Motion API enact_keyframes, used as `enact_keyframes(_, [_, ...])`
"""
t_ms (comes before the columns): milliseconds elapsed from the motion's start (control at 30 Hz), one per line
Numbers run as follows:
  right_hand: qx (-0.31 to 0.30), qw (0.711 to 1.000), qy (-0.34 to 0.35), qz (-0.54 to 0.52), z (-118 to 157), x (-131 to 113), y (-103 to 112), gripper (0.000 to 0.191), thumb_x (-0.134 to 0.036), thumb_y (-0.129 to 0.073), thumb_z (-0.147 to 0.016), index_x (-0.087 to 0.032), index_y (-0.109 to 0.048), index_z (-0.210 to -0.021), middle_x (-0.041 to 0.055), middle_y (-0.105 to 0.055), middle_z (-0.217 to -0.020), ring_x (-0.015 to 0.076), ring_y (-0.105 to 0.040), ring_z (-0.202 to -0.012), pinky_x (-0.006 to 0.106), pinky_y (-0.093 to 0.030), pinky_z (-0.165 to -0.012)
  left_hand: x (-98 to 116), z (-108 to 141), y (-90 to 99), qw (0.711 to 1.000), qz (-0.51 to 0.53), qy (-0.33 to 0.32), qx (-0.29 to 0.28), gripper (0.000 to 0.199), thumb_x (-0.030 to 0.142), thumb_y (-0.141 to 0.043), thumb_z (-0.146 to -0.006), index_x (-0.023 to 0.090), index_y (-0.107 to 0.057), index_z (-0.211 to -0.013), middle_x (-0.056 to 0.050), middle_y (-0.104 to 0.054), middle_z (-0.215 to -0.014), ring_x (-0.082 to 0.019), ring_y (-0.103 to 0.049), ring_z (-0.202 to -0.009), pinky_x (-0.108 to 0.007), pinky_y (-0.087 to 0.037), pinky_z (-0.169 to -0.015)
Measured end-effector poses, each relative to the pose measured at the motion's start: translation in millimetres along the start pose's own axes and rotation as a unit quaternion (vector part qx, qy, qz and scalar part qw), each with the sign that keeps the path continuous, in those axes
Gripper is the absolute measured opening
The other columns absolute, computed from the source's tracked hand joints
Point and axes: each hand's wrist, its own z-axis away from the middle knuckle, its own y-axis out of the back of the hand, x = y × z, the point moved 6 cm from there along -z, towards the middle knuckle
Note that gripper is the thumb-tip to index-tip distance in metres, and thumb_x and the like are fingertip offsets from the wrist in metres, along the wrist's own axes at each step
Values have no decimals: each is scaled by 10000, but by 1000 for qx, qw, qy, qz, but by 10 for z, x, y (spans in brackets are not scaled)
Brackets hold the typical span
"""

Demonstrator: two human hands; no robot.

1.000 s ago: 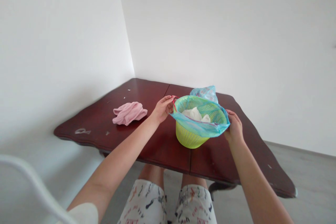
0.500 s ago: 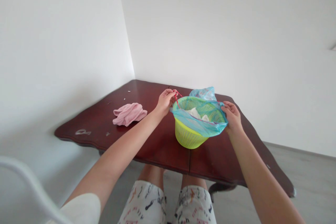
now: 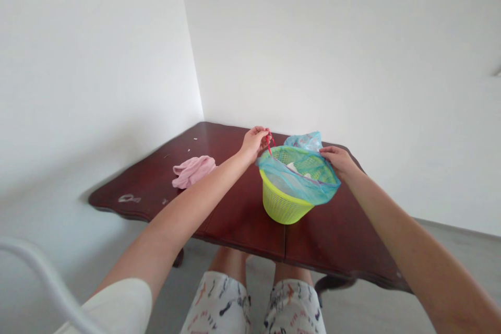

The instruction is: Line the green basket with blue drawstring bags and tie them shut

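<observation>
A yellow-green mesh basket (image 3: 287, 209) stands near the middle of the dark red table, lined with a thin blue plastic bag (image 3: 305, 188) folded over its rim. White crumpled items (image 3: 293, 167) lie inside. Above the basket's left rim, my left hand (image 3: 256, 142) pinches a red drawstring (image 3: 269, 143) that is pulled up in a loop. At the back right of the rim is my right hand (image 3: 337, 159), its thumb and fingers closed on the edge of the blue bag.
On the left part of the table (image 3: 242, 229) lies a crumpled pink cloth (image 3: 193, 171). Another blue plastic bag (image 3: 305, 141) sits behind the basket. Small white scraps dot the tabletop, and white walls stand behind it.
My left hand has risen slightly and moved right with the red drawstring. My right hand has shifted left and back along the rim. The near bag edge now covers more of the basket's opening.
</observation>
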Motion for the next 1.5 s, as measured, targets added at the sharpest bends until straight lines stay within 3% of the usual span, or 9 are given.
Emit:
enact_keyframes(433, [124,986,103,-43,-37,-203,112,396,-254,-1027,-727,-270,-721,-977,8,-857,-896,188,-774,-805,274,-635,-697,37,-72,-78,996,-80,-46,10,358,213,-1000,-804,233,-667,-934,-25,-855,-987,-131,-769,-721,-241,-617,-694])
enact_keyframes(600, [119,990,70,4,-58,-179,-31,255,-348,-953,-1014,-196,-749,-1019,-6,-789,-875,128,-679,-662,246,-594,-615,-38,-185,-182,985,-167,-51,3,322,194,-979,-850,212,-682,-973,-41,-826,-885,-159,-797,-720,-269,-649,-725])
enact_keyframes(700, [136,987,81,28,-54,-199,-105,258,-396,-841,-1140,-173,-733,-1070,-25,-750,-896,90,-595,-602,221,-533,-574,-71,-189,-246,971,-220,-88,1,219,185,-880,-959,204,-667,-1006,-64,-836,-958,-159,-814,-742,-273,-657,-739])
enact_keyframes(800, [153,980,126,35,-22,-281,-135,195,-354,-801,-1105,-218,-661,-1092,-5,-799,-924,91,-497,-526,232,-454,-513,-42,-114,-293,951,-271,-149,-20,84,159,-688,-1086,206,-651,-1027,-107,-855,-1190,-145,-825,-767,-287,-668,-755])
enact_keyframes(867, [145,975,165,41,15,-354,-170,196,-360,-776,-1066,-252,-621,-1114,26,-850,-983,114,-531,-539,251,-475,-533,-1,-30,-349,929,-307,-196,-61,135,124,-616,-1111,209,-671,-1021,-111,-855,-1274,-165,-856,-857,-324,-694,-845])
enact_keyframes(1033, [86,959,258,74,149,-536,-340,227,-394,-785,-1006,-267,-645,-1133,102,-882,-1116,232,-806,-907,360,-650,-825,88,171,-566,856,-373,-303,-193,260,44,-598,-1094,226,-749,-986,-110,-872,-1247,-253,-806,-1419,-443,-590,-1279])
enact_keyframes(1267, [100,930,336,110,373,-742,-364,157,-329,-670,-1017,-262,-699,-1156,117,-850,-1159,290,-773,-1136,455,-624,-1026,208,289,-659,798,-396,-390,-233,307,67,-502,-1148,215,-769,-1176,-189,-734,-1679,-245,-640,-1666,-499,-442,-1438])
enact_keyframes(1400, [153,925,339,77,480,-825,-263,109,-326,-657,-1026,-277,-661,-1124,87,-775,-1135,263,-737,-1124,428,-608,-1034,324,343,-598,824,-359,-399,-181,226,118,-543,-1157,219,-743,-1189,-209,-685,-1722,-253,-603,-1696,-490,-459,-1425])
enact_keyframes(1500, [156,937,312,26,543,-849,-199,150,-362,-694,-998,-287,-638,-1115,33,-724,-1038,206,-713,-871,336,-597,-771,377,345,-550,863,-327,-355,-152,117,186,-592,-1165,230,-701,-1161,-184,-798,-1519,-255,-782,-1459,-477,-586,-1302])
